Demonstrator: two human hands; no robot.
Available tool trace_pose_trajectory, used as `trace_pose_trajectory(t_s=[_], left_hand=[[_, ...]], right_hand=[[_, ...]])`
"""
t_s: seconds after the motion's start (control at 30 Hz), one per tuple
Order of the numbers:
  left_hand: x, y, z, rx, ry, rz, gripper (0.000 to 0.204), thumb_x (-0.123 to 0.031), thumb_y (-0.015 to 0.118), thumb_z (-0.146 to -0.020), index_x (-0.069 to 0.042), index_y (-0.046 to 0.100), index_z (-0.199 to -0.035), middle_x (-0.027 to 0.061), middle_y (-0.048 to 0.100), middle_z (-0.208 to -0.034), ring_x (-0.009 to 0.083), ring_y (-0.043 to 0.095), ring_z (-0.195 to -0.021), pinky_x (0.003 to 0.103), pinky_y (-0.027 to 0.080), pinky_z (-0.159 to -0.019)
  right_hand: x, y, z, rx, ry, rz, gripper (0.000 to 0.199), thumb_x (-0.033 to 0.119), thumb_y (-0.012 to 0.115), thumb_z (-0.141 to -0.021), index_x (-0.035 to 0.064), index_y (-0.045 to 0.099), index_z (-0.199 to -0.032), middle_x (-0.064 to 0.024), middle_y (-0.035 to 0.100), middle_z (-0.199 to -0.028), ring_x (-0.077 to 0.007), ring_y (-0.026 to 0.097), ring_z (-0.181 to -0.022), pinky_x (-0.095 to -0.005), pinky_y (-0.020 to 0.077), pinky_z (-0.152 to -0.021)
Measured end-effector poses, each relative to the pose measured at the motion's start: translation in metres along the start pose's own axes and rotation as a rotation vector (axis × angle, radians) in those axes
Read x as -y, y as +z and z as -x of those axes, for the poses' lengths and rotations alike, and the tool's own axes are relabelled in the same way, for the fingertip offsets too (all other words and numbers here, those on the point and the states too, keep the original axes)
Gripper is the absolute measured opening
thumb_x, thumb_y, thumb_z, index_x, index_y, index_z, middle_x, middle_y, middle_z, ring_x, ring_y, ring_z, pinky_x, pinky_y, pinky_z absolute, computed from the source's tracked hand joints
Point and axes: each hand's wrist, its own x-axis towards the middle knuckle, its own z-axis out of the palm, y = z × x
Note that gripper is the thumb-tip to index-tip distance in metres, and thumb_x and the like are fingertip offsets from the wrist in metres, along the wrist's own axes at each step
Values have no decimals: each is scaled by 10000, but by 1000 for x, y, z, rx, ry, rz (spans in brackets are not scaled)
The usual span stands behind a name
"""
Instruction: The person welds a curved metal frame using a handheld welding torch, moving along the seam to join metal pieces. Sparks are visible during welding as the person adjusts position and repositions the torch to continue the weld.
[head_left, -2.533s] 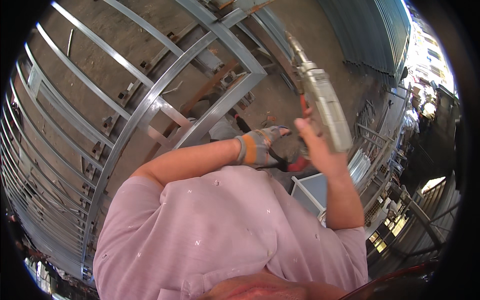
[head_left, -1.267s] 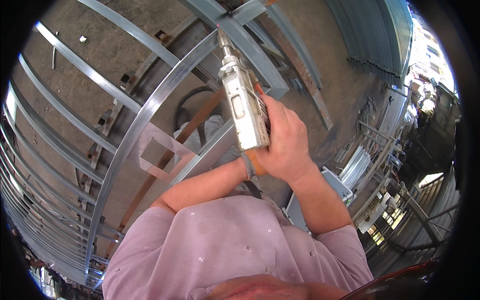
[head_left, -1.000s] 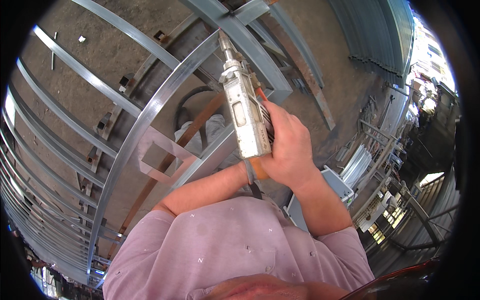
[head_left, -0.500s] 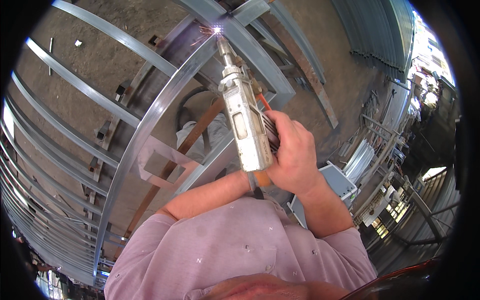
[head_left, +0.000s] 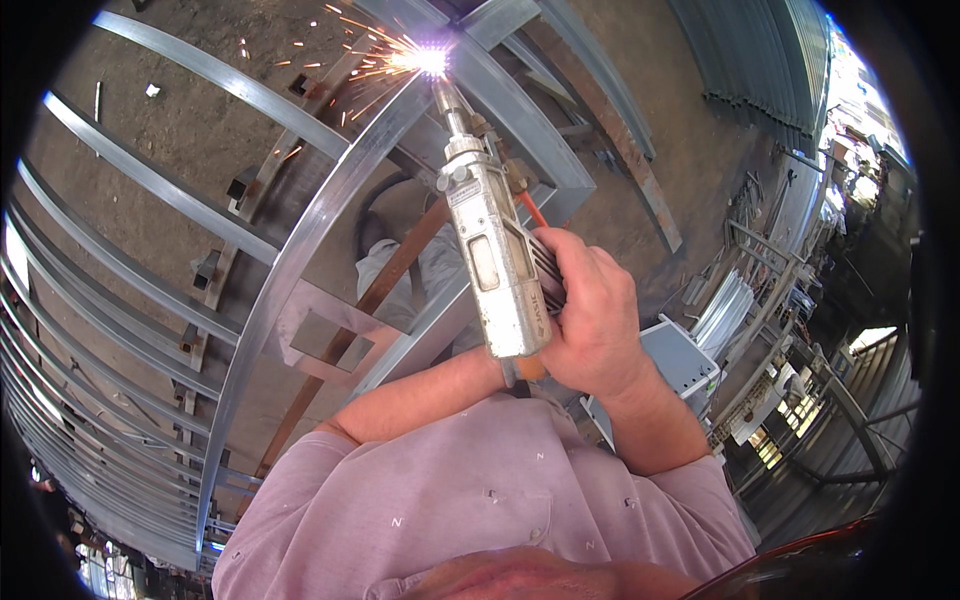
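A silver welding gun [head_left: 487,265] points away from me, its narrow nozzle close to a joint between metal profiles. Bright white-violet light and orange sparks [head_left: 400,60] burst at the tip, spraying to the left. My right hand [head_left: 595,310] is closed round the gun's grip on its right side. From the left, my left forearm [head_left: 430,395] reaches in beneath the rear of the gun; that hand is hidden behind the gun's body. The glowing spot lies where a curved steel rail [head_left: 300,225] meets a wide grey profile [head_left: 515,110].
Several parallel metal bars [head_left: 165,185] run left from the curved rail. A rusty flat bar [head_left: 400,255] crosses underneath, beside a plate with a square cut-out [head_left: 300,315]. A grey box [head_left: 665,365] stands at my right; stacked corrugated sheets [head_left: 755,70] lie far right.
The glow at the nozzle has grown much larger, and sparks now fly farther left. The gun's rear has shifted slightly toward me and right, with my right hand on it.
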Motion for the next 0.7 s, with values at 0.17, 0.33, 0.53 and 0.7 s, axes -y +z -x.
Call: trace_pose_trajectory(t_s=[0.17,0.33,0.53,0.7], left_hand=[[0,-1,0,-1,2,4,459,-261,552,-1118,-132,478,-1552,56,527,-1540,178,472,-1455,368,412,-1198],[0,-1,1,3,0,13,462,-263,551,-1119,-131,474,-1554,56,526,-1540,177,472,-1455,367,411,-1199],[0,1,-1,4,-3,28,465,-265,550,-1120,-131,469,-1557,55,526,-1541,177,472,-1456,366,411,-1200],[-1,1,-1,3,4,39,467,-267,549,-1121,-131,466,-1560,55,526,-1541,176,472,-1456,365,410,-1201]], right_hand=[[1,0,0,-7,7,-10,552,139,787,-763,-47,605,-1250,-201,720,-999,-401,694,-836,-473,527,-778],[2,1,0,-12,12,-10,552,134,784,-756,-46,606,-1247,-206,722,-1016,-405,692,-835,-472,528,-781],[1,1,0,-8,24,-24,568,130,792,-744,-53,608,-1249,-205,724,-1025,-408,693,-839,-470,527,-783],[1,0,2,-3,45,-36,605,154,819,-737,-58,609,-1264,-209,730,-1046,-405,699,-863,-470,525,-791]])
